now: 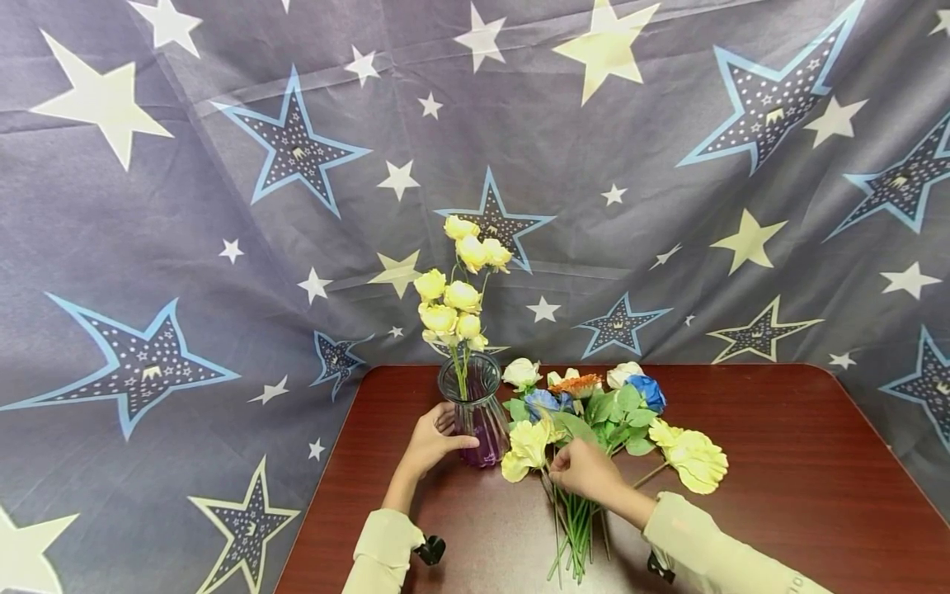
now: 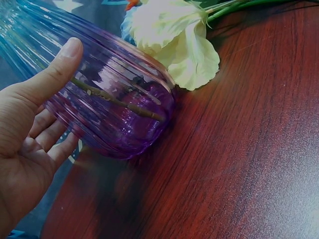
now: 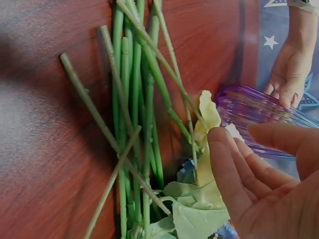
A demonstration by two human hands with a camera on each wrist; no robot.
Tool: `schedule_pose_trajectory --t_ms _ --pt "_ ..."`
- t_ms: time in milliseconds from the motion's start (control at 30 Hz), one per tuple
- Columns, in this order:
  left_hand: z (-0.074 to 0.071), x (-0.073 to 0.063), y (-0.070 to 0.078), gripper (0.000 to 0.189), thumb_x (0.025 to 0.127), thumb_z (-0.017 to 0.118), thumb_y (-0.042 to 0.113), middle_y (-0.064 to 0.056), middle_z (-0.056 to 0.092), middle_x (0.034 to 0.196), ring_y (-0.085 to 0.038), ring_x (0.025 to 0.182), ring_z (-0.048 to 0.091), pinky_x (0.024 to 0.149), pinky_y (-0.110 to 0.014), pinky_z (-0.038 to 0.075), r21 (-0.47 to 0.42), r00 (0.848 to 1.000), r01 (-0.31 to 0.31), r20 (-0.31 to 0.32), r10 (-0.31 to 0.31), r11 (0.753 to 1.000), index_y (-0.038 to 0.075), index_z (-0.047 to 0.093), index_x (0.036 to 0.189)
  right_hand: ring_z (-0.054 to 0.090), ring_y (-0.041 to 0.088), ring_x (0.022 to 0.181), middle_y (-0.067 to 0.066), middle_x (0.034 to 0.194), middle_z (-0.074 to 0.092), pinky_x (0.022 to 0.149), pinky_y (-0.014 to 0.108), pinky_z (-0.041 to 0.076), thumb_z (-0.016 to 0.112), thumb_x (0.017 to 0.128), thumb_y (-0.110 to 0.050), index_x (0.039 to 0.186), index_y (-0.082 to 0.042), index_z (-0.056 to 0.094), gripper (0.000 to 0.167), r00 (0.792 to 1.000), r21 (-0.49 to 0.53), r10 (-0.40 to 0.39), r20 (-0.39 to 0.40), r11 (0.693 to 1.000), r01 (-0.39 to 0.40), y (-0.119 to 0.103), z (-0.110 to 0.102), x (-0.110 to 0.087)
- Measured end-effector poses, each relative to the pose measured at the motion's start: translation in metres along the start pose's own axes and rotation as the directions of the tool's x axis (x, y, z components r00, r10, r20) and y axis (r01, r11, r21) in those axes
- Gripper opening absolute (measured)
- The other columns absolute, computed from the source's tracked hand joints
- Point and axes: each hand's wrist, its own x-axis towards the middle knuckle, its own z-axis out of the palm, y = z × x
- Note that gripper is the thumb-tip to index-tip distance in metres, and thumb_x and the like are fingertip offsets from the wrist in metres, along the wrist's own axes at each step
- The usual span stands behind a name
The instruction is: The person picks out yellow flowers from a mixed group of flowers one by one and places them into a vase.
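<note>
My left hand (image 1: 435, 441) holds the ribbed glass vase (image 1: 481, 425) low on its side, thumb across the front and fingers around the far side. The glass runs from clear blue at the neck to purple (image 2: 142, 112) at the base. Yellow flowers (image 1: 462, 295) stand upright in it, and a stem (image 2: 117, 101) shows through the glass. To the right, my right hand (image 1: 590, 472) is over the flower pile, fingertips close to the stem of a yellow flower (image 1: 529, 448). In the right wrist view, a gap separates its thumb and fingers, beside green stems (image 3: 134, 89).
White flowers (image 1: 522, 374), an orange flower (image 1: 576, 384), blue flowers (image 1: 647, 393) and leaves lie on the dark red wooden table (image 1: 787, 462). Another yellow flower (image 1: 693, 459) spreads to the right. A grey curtain (image 1: 185, 231) with stars hangs behind the table.
</note>
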Motion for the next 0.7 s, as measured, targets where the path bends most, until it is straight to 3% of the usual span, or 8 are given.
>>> schedule_pose_trajectory --t_ms 400,700 --pt "0.0 0.001 -0.001 0.068 0.075 0.089 0.004 -0.021 0.063 0.136 -0.035 0.133 0.058 0.115 -0.049 0.046 -0.006 0.999 0.041 -0.015 -0.041 0.999 -0.002 0.056 0.134 0.055 0.01 0.048 -0.004 0.054 0.063 0.047 0.025 0.044 0.079 0.08 -0.006 0.07 -0.009 0.075 0.012 0.999 0.013 0.031 0.038 0.999 -0.032 0.011 0.009 0.001" --pt "-0.001 0.0 0.0 0.069 0.074 0.09 0.005 -0.021 0.063 0.136 -0.034 0.133 0.057 0.115 -0.048 0.046 -0.011 0.998 0.052 -0.018 -0.053 0.999 -0.002 0.056 0.133 0.05 0.009 0.044 -0.011 0.046 0.051 0.044 0.023 0.036 0.083 0.079 -0.01 0.054 -0.016 0.059 0.035 0.999 0.014 0.023 0.039 1.0 -0.024 0.017 0.017 0.002"
